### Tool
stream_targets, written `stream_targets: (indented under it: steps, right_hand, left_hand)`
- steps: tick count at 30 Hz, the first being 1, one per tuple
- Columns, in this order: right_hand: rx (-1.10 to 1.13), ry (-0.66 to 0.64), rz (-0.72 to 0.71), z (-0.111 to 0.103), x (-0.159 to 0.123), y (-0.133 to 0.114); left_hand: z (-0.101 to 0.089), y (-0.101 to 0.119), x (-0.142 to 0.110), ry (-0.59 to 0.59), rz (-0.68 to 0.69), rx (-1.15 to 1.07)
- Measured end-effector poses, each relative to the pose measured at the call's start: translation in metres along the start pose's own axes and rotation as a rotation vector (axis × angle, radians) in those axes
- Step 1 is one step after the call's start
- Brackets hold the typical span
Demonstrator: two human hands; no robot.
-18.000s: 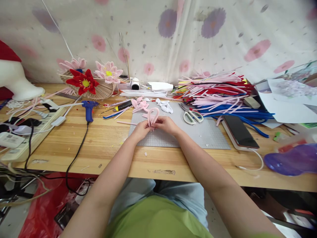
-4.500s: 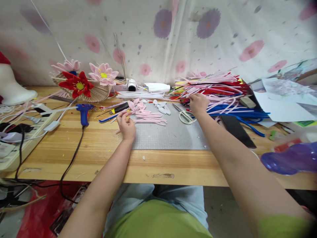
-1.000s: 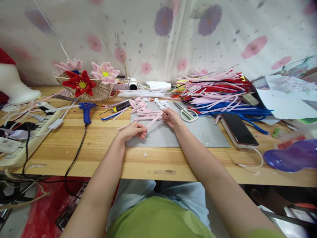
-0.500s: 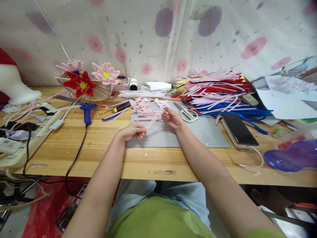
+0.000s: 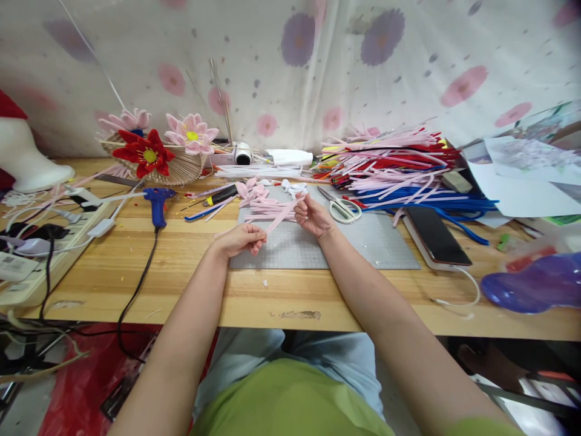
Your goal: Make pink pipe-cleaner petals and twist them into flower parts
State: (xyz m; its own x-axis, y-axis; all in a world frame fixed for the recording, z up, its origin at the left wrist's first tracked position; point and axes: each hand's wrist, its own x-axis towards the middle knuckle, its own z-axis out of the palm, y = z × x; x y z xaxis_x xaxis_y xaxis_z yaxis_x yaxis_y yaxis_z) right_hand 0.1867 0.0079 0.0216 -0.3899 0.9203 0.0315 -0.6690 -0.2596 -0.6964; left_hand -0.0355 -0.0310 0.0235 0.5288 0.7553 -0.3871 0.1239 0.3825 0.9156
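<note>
Pink pipe cleaners stretch at a slant between my two hands, above a grey cutting mat. My left hand pinches their lower end near the mat's left edge. The upper end is in the closed fingers of my right hand. Behind them a bundle of cut pink pipe cleaners lies on the mat, with pink petal shapes and white bent pieces at its back. To the right of my right hand rest the scissors.
A blue glue gun stands at left near a power strip. Finished flowers sit in a woven fan behind it. A large pile of pipe cleaners fills the back right, with a phone in front.
The pipe cleaners between my hands, slightly spread before, now lie together as one flat strip. My hands keep nearly the same place; the whole view has shifted slightly.
</note>
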Motion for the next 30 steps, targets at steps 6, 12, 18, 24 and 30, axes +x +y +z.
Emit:
stream_targets:
  steps: [6,12,18,24,30]
  right_hand:
    - [0.004,0.09,-0.017,-0.004,0.005,0.004]
    - [-0.029,0.16,-0.081,-0.006,0.009,0.005]
    - [-0.074,0.057,-0.032,-0.01,0.007,0.0]
    - [-0.012,0.039,0.006,-0.008,0.003,-0.002]
    - [0.014,0.102,-0.009,-0.004,0.003,0.002]
  left_hand:
    - [0.0,0.001,0.0,0.015,-0.008,0.014]
    - [0.004,0.002,-0.003,-0.045,-0.038,0.097]
    - [0.002,0.002,-0.003,-0.061,-0.033,0.059]
    - [0.001,0.002,-0.001,-0.095,-0.035,-0.082]
    - [0.001,0.004,0.0,-0.081,-0.05,-0.222]
